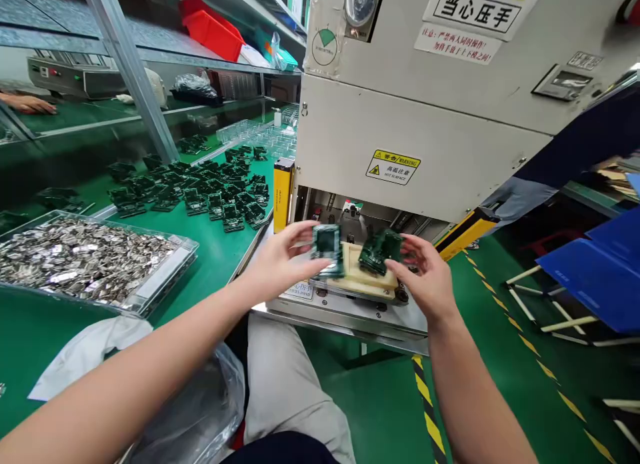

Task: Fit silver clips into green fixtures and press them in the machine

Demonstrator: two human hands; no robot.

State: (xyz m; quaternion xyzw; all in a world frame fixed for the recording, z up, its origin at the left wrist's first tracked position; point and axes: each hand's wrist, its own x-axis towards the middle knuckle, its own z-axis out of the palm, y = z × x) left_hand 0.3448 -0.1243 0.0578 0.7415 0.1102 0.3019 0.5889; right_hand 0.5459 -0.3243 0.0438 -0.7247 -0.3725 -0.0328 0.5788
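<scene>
- The pale machine (340, 131) stood at the right edge of the worktop, its metal base (313, 313) reaching out below the opening.
- The green worktop (217, 261) ran along the machine's left side.
- Many loose green circuit boards (194, 201) lay spread and overlapping by the worktop's right edge.
- The clear tray (163, 272), filled with small metal pieces (90, 257), sat nearer the person and farther left than those boards.
- Clear plastic trays (270, 139) lay toward the worktop's far edge.
- The cream fixture (353, 264) rested on the base, behind its front edge.
- The left grip (280, 261), a bare hand, was closed on the blurred board (327, 243), thumb in front, over the fixture's left end.
- The right grip (431, 274) was closed on the tilted board (379, 252), pinching its right side, toward the fixture's right end; whether that board touched the fixture could not be told.
</scene>
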